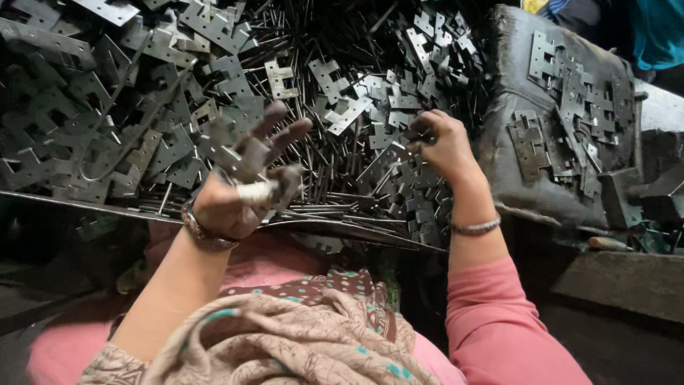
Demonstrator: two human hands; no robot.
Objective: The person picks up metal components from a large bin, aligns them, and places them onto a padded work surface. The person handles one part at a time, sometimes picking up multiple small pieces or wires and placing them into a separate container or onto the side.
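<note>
Fingers (285, 135) of the left hand (239, 185) spread wide, palm up, grey with metal dust, a pale wrap on one of them; whether a stamped plate lies against the palm cannot be told, though a dark flat piece (249, 158) seems to rest there. Right hand (442, 146) curled shut, fingertips pinched on a small hinge leaf (419, 134) at the near edge of the heap of hinge leaves and pins (214, 85). Bangle (206, 232) at the left wrist, thin bracelet (476, 227) at the right, pink sleeve (499, 321) below.

Heap spread across the whole tray, its thin rim (85, 202) running just under the left hand; loose thin pins thickest between the two hands. Right of the heap, a dark block (513, 171) with a smaller cluster of finished-looking leaves (570, 93) lying on top. Patterned scarf (285, 335) near the camera.

Step judged in hand: picking parts out of the heap, right hand lifting one leaf. Next move likely calling for a firm pinch to free that leaf from its tangled neighbours, and a clean lift away from the heap without dragging pins along.
</note>
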